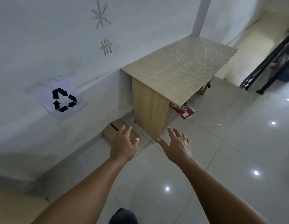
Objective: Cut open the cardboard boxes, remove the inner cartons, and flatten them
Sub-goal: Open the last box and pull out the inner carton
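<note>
Ok, recycling sign on wall, no readable text. Left hand and right hand spread, holding nothing; cardboard box partly hidden by the left.

Plain brown cardboard box on glossy pale grey floor tiles. Light wood-grain bench, its top under shiny wrinkled film. At 3 o'clock of its leg, red-and-white carton. White wall sheet bears black recycling arrows.

Both forearms bare to frame edge, no sleeves visible. Ring on a finger of right hand. Left hand unadorned. Dark garment at bottom edge.
</note>
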`<action>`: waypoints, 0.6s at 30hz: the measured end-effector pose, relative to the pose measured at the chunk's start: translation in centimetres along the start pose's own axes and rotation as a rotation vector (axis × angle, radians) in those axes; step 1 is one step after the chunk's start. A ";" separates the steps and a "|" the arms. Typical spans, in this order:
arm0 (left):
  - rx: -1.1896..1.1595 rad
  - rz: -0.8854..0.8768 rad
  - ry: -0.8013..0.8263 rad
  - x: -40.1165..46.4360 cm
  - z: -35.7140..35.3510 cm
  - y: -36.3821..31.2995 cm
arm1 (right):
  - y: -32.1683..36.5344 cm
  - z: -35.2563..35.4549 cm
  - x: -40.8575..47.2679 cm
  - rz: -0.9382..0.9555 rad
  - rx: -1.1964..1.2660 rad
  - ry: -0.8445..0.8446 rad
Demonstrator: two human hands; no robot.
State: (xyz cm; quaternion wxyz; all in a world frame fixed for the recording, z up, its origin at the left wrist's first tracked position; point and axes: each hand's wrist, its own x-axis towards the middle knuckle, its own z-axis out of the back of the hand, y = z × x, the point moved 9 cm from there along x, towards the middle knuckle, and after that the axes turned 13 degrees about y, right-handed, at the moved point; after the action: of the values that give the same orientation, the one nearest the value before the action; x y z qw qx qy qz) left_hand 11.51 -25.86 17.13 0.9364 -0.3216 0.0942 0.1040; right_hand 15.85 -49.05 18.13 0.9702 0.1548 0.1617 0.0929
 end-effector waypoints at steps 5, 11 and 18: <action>-0.030 0.113 -0.049 5.0 -0.2 0.6 | -0.9 0.6 6.9 0.087 -0.025 0.056; -0.076 0.205 -0.103 11.7 -0.1 2.0 | 0.6 1.0 15.6 0.173 -0.058 0.123; -0.176 0.332 -0.143 17.9 1.6 3.2 | 4.3 1.7 24.4 0.317 -0.119 0.208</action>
State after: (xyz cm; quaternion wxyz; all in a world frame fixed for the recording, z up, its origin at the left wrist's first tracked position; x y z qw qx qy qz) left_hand 28.03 -19.98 12.11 0.8791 -0.3739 0.0696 0.2874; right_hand 38.58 -39.89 14.06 0.9288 0.1104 0.2289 0.2696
